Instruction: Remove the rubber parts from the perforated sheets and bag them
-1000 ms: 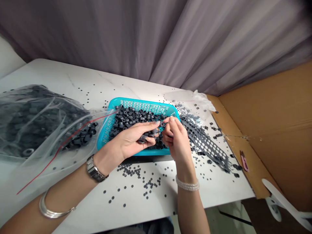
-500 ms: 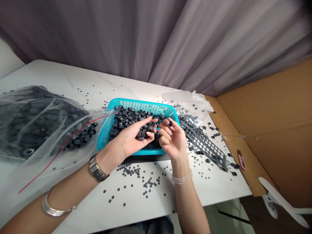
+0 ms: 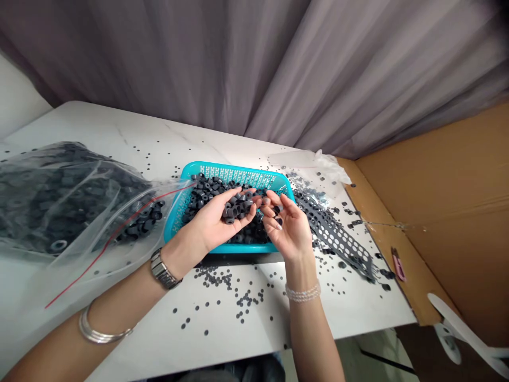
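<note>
Over the teal plastic basket (image 3: 222,248), my left hand (image 3: 212,223) is cupped palm up around several short black ring-shaped pieces (image 3: 237,208). My right hand (image 3: 296,228) is just right of it, its fingers half curled with small black pieces (image 3: 278,210) at the fingertips. The fingertips of both hands almost meet; whether they touch I cannot tell. Beneath them, a heap of the same black pieces (image 3: 202,190) fills much of the basket. Part of the heap is hidden by my hands.
A clear zip bag (image 3: 85,180) of black pieces lies left of the basket, its red-edged mouth at the rim. Right are a perforated black sheet (image 3: 342,240), crumpled plastic (image 3: 332,167) and pink-handled snips (image 3: 397,264) on cardboard. Small black discs (image 3: 248,298) are scattered on the white table (image 3: 151,339).
My left fingers have loosened, showing more of the pieces in the palm. The curled right fingers have straightened a little and now have pieces lower among them. The whole view has shifted slightly.
</note>
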The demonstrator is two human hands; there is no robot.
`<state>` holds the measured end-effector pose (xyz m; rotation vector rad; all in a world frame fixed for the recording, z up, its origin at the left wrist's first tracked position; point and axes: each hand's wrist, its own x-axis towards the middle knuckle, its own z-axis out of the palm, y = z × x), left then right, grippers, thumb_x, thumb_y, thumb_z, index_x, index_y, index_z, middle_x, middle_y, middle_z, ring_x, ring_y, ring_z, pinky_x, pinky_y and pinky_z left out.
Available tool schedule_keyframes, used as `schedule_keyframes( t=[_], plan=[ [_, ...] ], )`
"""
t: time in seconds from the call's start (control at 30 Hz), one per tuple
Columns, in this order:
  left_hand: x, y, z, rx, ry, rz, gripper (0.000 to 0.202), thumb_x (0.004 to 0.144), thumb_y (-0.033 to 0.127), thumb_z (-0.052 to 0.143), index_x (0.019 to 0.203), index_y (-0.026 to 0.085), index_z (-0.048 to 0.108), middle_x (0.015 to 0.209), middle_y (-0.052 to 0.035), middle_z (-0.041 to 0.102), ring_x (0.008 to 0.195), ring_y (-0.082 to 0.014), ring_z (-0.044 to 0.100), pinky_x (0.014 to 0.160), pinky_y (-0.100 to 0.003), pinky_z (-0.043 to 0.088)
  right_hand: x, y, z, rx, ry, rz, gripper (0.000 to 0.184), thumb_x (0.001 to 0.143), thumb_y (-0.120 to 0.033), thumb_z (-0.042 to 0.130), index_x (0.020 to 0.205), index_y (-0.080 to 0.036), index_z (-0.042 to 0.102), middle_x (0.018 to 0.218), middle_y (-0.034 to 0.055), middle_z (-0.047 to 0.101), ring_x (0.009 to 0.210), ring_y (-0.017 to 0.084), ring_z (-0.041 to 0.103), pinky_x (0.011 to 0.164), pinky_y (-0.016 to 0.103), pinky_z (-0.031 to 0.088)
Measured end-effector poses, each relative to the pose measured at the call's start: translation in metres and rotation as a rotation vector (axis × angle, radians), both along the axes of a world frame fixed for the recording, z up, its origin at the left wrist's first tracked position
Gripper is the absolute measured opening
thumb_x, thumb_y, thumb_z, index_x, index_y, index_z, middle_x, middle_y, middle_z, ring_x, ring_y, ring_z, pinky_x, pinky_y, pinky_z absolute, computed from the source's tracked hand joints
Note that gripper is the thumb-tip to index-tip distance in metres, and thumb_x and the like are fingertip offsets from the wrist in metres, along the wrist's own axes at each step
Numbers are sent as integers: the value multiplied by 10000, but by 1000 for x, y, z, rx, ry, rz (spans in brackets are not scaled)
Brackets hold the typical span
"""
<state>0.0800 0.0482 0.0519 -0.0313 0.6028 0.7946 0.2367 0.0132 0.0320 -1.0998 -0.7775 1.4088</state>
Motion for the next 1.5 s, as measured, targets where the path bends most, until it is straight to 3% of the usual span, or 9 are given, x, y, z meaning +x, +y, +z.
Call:
schedule_keyframes(
  t=[0.23,0.4,0.57,0.7,0.83,1.1,1.23,1.4,1.5],
  plan=[
    [2,0,-7,-44,-37,-16,161,895,146,496,970,77,620,983,-145,658,963,-213,641,776,-317,598,-4,-6,-4,97,-289,-175,274,824,-402,613,996,-208,703,562,-64,311,481,84,192,425,246,162],
    [3,-3,-8,-4,4,8,68,860,125,549,848,125,616,899,-87,660,863,-175,643,812,-366,590,-5,-9,4,220,-628,-119,290,815,-357,649,1083,-264,711,746,-7,554,578,101,383,536,262,351],
    [3,-4,-7,-23,31,-8,47,843,116,566,849,128,612,872,-86,665,826,-179,652,802,-383,593,-3,-8,6,310,-811,-90,240,826,-323,631,1017,-226,739,781,18,602,697,141,488,677,309,418],
    [3,-6,-3,-33,8,-11,85,858,114,541,885,138,618,905,-88,680,857,-186,658,819,-397,589,0,-7,-2,204,-564,-117,227,818,-351,636,973,-216,734,725,6,590,540,93,387,493,248,331],
    [3,-5,1,-11,-61,-77,212,885,139,501,1057,86,613,978,-140,680,906,-210,655,805,-344,588,7,-4,-3,79,-44,-71,176,805,-312,660,930,-192,694,547,-79,301,463,66,144,386,204,155],
    [-1,1,-5,-14,-97,-77,415,907,136,451,1311,51,490,1066,-182,672,875,-211,674,781,-333,593,12,-2,-1,46,592,47,47,842,-215,602,817,-190,571,601,-77,277,446,62,160,334,100,211],
    [-1,2,-8,-27,-110,-42,437,903,142,465,1333,60,476,1110,-178,666,916,-219,668,807,-334,588,12,0,-3,24,580,54,52,846,-234,597,831,-188,578,582,-77,304,426,56,176,321,116,201],
    [-1,0,-5,-24,-109,-28,426,909,162,453,1310,23,497,1137,-211,645,1046,-278,633,819,-341,586,8,-1,2,-24,319,-75,262,865,-399,539,750,-176,615,693,9,522,491,57,363,348,180,195],
    [0,-1,-2,-27,-110,-9,419,913,155,432,1301,15,504,1145,-220,640,1083,-296,619,837,-356,585,2,-2,4,8,160,-153,309,849,-426,558,670,-177,600,735,23,550,509,59,397,368,210,173]
  ],
)
